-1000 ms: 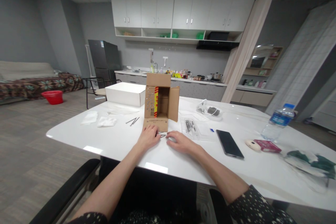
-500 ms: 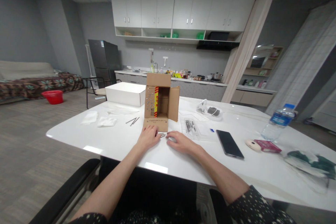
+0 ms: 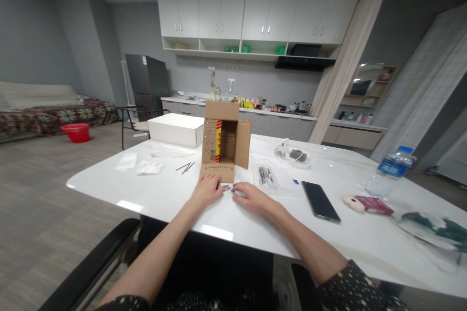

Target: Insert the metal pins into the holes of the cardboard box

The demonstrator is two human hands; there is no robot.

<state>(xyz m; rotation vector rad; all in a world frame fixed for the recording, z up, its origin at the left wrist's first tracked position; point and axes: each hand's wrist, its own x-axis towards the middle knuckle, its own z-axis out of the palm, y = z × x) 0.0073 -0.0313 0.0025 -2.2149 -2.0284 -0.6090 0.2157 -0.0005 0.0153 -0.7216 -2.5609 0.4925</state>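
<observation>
My left hand (image 3: pixel 207 190) and my right hand (image 3: pixel 251 196) rest palm down on the white table (image 3: pixel 171 194), fingertips almost meeting over a few small metal pieces (image 3: pixel 226 187). Whether either hand grips a piece is hidden by the fingers. Just beyond the hands stands an open cardboard box (image 3: pixel 224 142) on its side, its lower flap lying toward me. A clear bag of small dark parts (image 3: pixel 265 175) lies to the right of the box.
Two thin metal rods (image 3: pixel 185 167) and white packets (image 3: pixel 149 167) lie left of the box, a white box (image 3: pixel 176 129) behind. A black phone (image 3: pixel 320 201), a water bottle (image 3: pixel 388 170) and a red pack (image 3: pixel 374 204) lie right. A chair armrest (image 3: pixel 91 267) is near left.
The hands keep their place on the table. The view has shifted slightly, so everything sits a little to the right.
</observation>
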